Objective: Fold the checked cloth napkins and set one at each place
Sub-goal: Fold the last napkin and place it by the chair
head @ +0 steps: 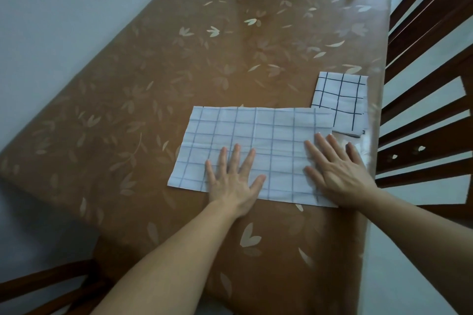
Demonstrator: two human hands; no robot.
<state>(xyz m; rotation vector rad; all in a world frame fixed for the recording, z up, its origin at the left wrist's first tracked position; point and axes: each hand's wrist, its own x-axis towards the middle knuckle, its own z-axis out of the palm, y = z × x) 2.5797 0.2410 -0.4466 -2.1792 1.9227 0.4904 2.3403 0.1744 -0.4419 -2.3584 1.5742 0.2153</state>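
The napkin (256, 133) is lying flat on the table (179, 71), under both hands. The left hand (231, 181) is pressing its near middle with the fingers spread apart. The right hand (337, 174) is pressing its right end, with the fingers straight and slightly apart. A folded napkin (340, 100) is lying just beyond the right fingertips, with one corner tucked under the napkin.

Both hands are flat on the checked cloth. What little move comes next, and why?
Probably fold the long napkin in half, left end over right: it lies flat as a strip under the left hand and right hand, while the folded napkin beyond is already smaller.
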